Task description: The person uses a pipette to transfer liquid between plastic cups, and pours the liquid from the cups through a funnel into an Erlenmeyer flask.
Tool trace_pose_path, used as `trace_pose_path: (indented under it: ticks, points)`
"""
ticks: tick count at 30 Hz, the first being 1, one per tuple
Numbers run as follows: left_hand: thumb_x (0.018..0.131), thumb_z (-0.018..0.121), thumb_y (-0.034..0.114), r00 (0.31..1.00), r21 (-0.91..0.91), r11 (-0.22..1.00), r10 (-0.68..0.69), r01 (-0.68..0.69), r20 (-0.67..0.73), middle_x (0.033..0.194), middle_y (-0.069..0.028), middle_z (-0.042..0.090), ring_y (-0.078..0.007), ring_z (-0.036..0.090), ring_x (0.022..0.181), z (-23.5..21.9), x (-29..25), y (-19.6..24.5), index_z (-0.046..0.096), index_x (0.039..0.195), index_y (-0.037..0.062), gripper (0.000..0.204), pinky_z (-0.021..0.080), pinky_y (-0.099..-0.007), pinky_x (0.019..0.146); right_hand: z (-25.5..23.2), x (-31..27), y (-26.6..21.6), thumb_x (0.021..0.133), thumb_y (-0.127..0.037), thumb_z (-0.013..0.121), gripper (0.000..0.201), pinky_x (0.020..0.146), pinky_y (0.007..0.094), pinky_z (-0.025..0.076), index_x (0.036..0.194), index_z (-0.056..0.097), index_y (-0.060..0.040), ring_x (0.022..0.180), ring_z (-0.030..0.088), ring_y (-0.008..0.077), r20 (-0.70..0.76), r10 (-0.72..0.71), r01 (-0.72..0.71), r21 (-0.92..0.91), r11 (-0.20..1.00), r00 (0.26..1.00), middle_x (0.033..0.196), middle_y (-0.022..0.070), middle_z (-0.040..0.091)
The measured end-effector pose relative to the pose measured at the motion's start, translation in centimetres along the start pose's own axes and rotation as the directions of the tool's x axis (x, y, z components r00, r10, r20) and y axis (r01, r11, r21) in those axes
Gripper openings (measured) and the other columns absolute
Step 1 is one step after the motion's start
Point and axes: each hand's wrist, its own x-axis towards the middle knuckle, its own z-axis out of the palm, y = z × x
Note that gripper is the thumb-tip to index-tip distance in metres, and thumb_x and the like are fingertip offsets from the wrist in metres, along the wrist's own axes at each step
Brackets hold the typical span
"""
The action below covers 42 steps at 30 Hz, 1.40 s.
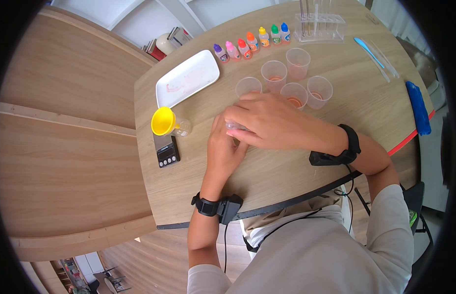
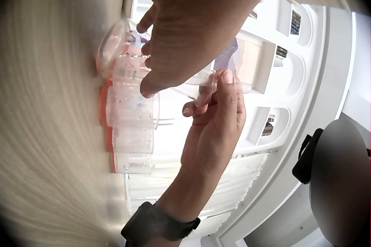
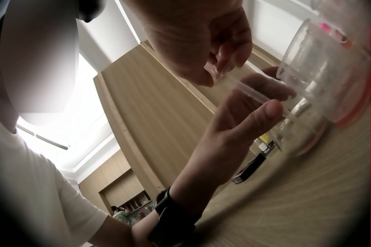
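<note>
My right hand pinches the bulb end of a clear plastic dropper, whose tube slants down past the left thumb. Beneath it my left hand curls its fingers and thumb round the upper part of a clear flask standing on the table. The dropper's tube points into this flask, though fingers hide the mouth. In the left wrist view some pink-red liquid shows low in the flask. Just beyond the hands stand several clear cups with a little reddish liquid at the bottom.
Left of the hands are a yellow funnel in a clear bottle and a black scale. Behind lie a white tray, several colour bottles and a test-tube rack. A blue-handled tool and blue cloth lie rightward.
</note>
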Motion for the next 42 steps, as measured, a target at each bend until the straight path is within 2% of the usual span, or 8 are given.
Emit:
trace_pose_path:
  ticks: [19, 29, 32, 34, 35, 37, 41, 42]
  points:
    - [0.070, 0.073, -0.003, 1.000, 0.029, 0.999, 0.012, -0.012, -0.012, 0.105, -0.0160, 0.060, -0.0359, 0.056, 0.096, -0.1, 0.1, 0.2, 0.058, 0.108, 0.0008, 0.041, 0.049, -0.0395, 0.075, 0.1, 0.0, 0.0, 0.086, -0.021, 0.066, 0.017, 0.058, 0.0380, 0.045, 0.091, 0.056, -0.0078, 0.072, 0.058, 0.0257, -0.015, -0.011, 0.011, -0.006, 1.000, 1.000, 0.074, 0.0077, 0.057]
    - [0.071, 0.072, -0.003, 1.000, 0.035, 0.999, 0.025, -0.025, -0.004, 0.108, -0.0160, 0.060, -0.0367, 0.056, 0.098, -0.1, 0.2, 0.3, 0.057, 0.111, 0.0007, 0.043, 0.049, -0.0405, 0.078, 0.0, -0.1, 0.1, 0.087, -0.021, 0.065, 0.016, 0.059, 0.0379, 0.045, 0.091, 0.057, -0.0078, 0.075, 0.058, 0.0262, 0.000, 0.004, -0.004, 0.007, 1.000, 1.000, 0.075, 0.0081, 0.058]
    - [0.072, 0.074, 0.000, 0.997, 0.103, 0.992, 0.075, -0.072, -0.027, 0.110, -0.0169, 0.061, -0.0374, 0.056, 0.100, -0.1, 0.4, 0.4, 0.056, 0.115, 0.0007, 0.047, 0.048, -0.0409, 0.081, -0.7, 0.1, 0.4, 0.088, -0.019, 0.065, 0.014, 0.055, 0.0367, 0.044, 0.091, 0.057, -0.0080, 0.066, 0.058, 0.0231, -0.011, 0.046, -0.045, 0.038, 0.998, 0.999, 0.073, 0.0076, 0.058]
    - [0.074, 0.075, 0.003, 0.988, 0.121, 0.987, 0.116, -0.103, -0.106, 0.112, -0.0174, 0.061, -0.0380, 0.056, 0.103, 0.0, 0.7, 0.7, 0.055, 0.119, 0.0010, 0.050, 0.048, -0.0415, 0.085, -2.0, 0.5, 0.6, 0.087, -0.018, 0.066, 0.013, 0.050, 0.0329, 0.041, 0.092, 0.059, -0.0089, 0.053, 0.053, 0.0185, -0.052, 0.159, -0.147, 0.188, 0.971, 0.986, 0.067, 0.0058, 0.056]
    - [0.074, 0.075, 0.003, 0.987, 0.121, 0.988, 0.114, -0.100, -0.110, 0.112, -0.0174, 0.061, -0.0380, 0.056, 0.103, -0.1, 0.7, 0.8, 0.055, 0.119, 0.0010, 0.050, 0.048, -0.0415, 0.085, -2.7, 0.8, 0.4, 0.087, -0.018, 0.066, 0.013, 0.050, 0.0329, 0.041, 0.092, 0.059, -0.0089, 0.053, 0.053, 0.0185, -0.049, 0.157, -0.145, 0.188, 0.971, 0.986, 0.067, 0.0058, 0.056]
    - [0.075, 0.076, 0.006, 0.995, 0.075, 0.995, 0.067, -0.062, -0.071, 0.114, -0.0172, 0.062, -0.0382, 0.056, 0.105, -0.2, 0.8, 0.9, 0.055, 0.120, 0.0016, 0.050, 0.047, -0.0420, 0.087, -4.3, 1.2, 0.0, 0.084, -0.016, 0.068, 0.013, 0.046, 0.0288, 0.036, 0.093, 0.061, -0.0099, 0.046, 0.047, 0.0143, -0.149, 0.206, -0.166, 0.242, 0.956, 0.967, 0.061, 0.0034, 0.054]
    - [0.074, 0.075, 0.004, 0.996, 0.073, 0.996, 0.062, -0.057, -0.064, 0.115, -0.0165, 0.062, -0.0381, 0.056, 0.105, -0.2, 0.8, 1.2, 0.055, 0.120, 0.0017, 0.050, 0.047, -0.0427, 0.088, -6.0, 1.4, 0.0, 0.083, -0.015, 0.068, 0.013, 0.048, 0.0262, 0.034, 0.094, 0.062, -0.0101, 0.049, 0.047, 0.0118, -0.082, 0.232, -0.202, 0.270, 0.941, 0.969, 0.060, 0.0021, 0.052]
    - [0.074, 0.075, 0.003, 0.997, 0.066, 0.997, 0.052, -0.048, -0.058, 0.115, -0.0168, 0.062, -0.0384, 0.056, 0.106, -0.3, 0.8, 1.3, 0.055, 0.121, 0.0017, 0.051, 0.047, -0.0428, 0.090, -6.1, 1.3, 0.2, 0.083, -0.014, 0.067, 0.011, 0.048, 0.0260, 0.035, 0.092, 0.062, -0.0098, 0.050, 0.047, 0.0108, -0.067, 0.147, -0.127, 0.245, 0.961, 0.987, 0.060, 0.0021, 0.053]
